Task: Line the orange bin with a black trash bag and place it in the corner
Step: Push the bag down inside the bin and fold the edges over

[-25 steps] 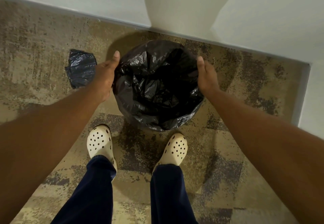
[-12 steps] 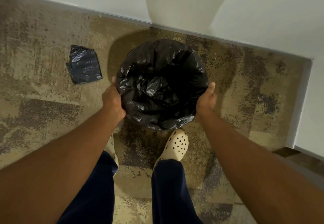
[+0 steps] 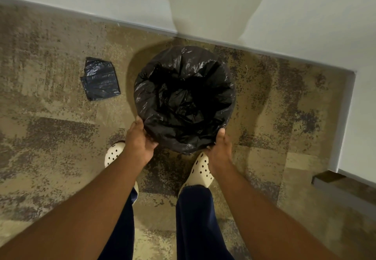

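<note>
The bin (image 3: 184, 144) stands upright on the carpet, close to the base of the wall. Its orange body cannot be seen, since the black trash bag (image 3: 183, 97) covers it completely. The bag is glossy and crinkled; it is pushed down into the bin, leaving a dark, wrinkled hollow in the middle, and its edge is folded out over the round rim and hangs down the outside. The mouth is wide open and roughly circular.
</note>
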The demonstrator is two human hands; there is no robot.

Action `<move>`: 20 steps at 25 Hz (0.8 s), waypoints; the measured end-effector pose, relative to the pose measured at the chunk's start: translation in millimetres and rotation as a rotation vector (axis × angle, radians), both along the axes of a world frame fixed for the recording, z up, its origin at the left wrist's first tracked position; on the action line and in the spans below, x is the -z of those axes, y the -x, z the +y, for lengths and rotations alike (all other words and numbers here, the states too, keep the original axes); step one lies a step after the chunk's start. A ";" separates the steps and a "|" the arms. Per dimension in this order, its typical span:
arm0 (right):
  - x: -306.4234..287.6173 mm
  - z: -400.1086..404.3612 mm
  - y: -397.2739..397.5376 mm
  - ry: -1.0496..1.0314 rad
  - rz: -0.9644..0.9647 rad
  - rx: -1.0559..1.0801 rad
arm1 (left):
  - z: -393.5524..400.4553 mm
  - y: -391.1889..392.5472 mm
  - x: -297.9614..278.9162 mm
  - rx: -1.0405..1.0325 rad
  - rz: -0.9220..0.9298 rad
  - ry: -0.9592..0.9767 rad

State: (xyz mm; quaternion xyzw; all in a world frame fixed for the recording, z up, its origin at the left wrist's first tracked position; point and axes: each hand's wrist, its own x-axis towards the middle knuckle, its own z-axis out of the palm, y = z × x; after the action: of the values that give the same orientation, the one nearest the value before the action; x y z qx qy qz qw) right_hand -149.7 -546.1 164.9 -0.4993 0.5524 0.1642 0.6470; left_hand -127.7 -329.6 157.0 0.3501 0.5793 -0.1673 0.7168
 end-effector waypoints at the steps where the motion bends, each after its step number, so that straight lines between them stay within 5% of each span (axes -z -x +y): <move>1: 0.0 0.6 3.3 -0.108 0.011 0.099 | -0.6 0.9 3.7 -0.045 -0.016 0.052; 6: 2.1 9.0 8.7 -0.152 0.086 0.221 | -11.1 -2.4 9.3 -0.067 -0.015 0.055; 9: 2.6 9.1 10.3 -0.030 0.170 0.127 | -20.0 9.1 -11.9 0.105 0.129 -0.373; 11: 1.8 8.5 7.3 0.004 0.185 0.107 | -33.0 19.5 -32.4 0.191 0.055 -0.516; 16: -5.0 15.1 -0.8 -0.121 0.154 0.271 | -51.4 12.9 -45.1 0.035 0.085 -0.007; 20: -12.3 25.2 3.2 -0.314 0.033 0.322 | -57.1 -2.5 -34.2 -0.136 0.070 0.133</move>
State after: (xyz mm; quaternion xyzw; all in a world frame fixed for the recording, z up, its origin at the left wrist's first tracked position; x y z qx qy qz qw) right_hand -152.9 -521.0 177.2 -0.2952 0.6033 0.1509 0.7253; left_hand -125.2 -386.7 191.3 0.2556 0.6138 -0.1687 0.7277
